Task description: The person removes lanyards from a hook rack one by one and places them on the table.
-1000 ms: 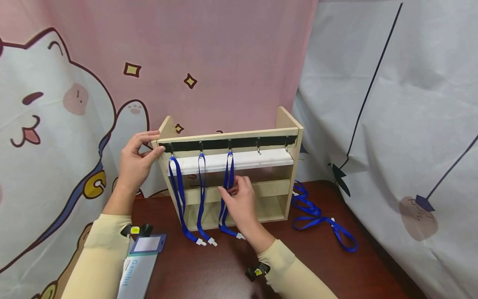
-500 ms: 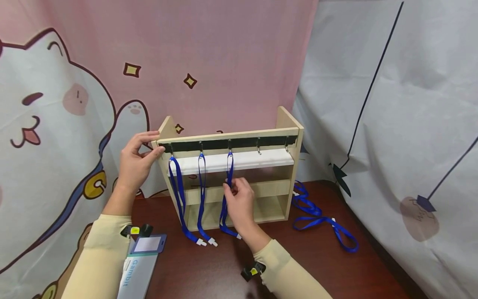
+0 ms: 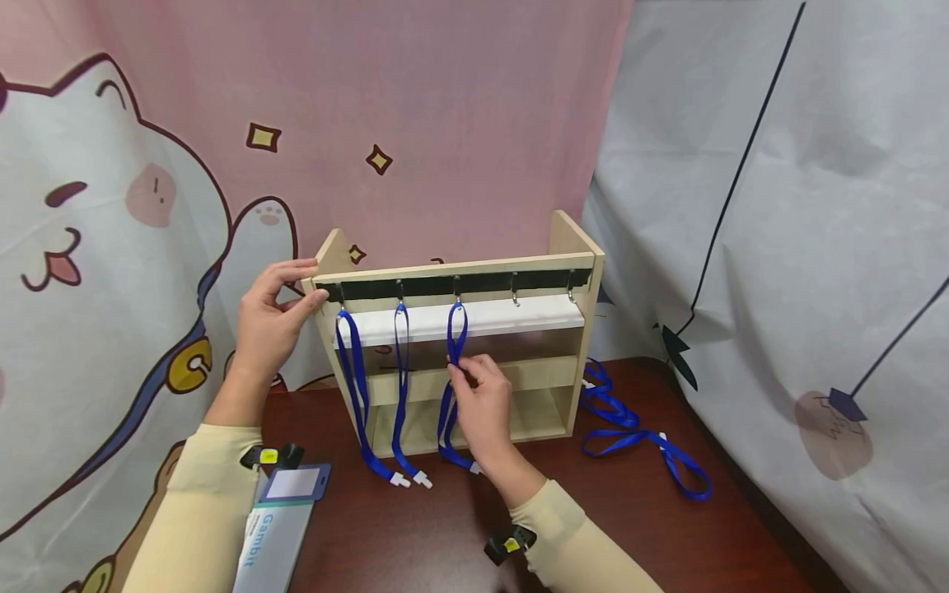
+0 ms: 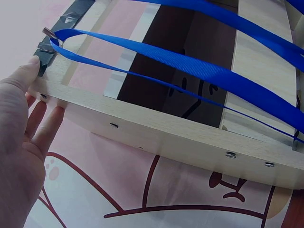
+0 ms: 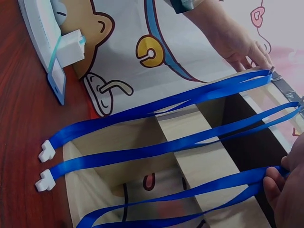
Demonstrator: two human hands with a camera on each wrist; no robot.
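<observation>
My right hand (image 3: 484, 403) pinches a blue lanyard (image 3: 456, 323) partway down its strap. That lanyard's top loop hangs on the middle hook of a light wooden rack (image 3: 544, 372). My left hand (image 3: 273, 317) grips the rack's upper left corner, thumb on the front by the black strip and fingers round the side, as the left wrist view shows. Two more lanyards, the left one (image 3: 354, 371) and the second one (image 3: 401, 387), hang from the first two hooks. Their white clips (image 5: 46, 180) rest near the table at the rack's foot. Two hooks (image 3: 515, 292) at the right bear nothing.
Right of the rack, loose blue lanyards (image 3: 685, 473) lie on the dark red table (image 3: 415, 543). At the front left is a white box (image 3: 270, 539) marked Gambit, with a blue badge holder (image 3: 296, 484) on it. A printed curtain (image 3: 460, 123) hangs behind.
My right hand slides a little along the middle lanyard; the two straps above it, drawn together half a second ago, now bow apart into a loop. My left hand stays put.
</observation>
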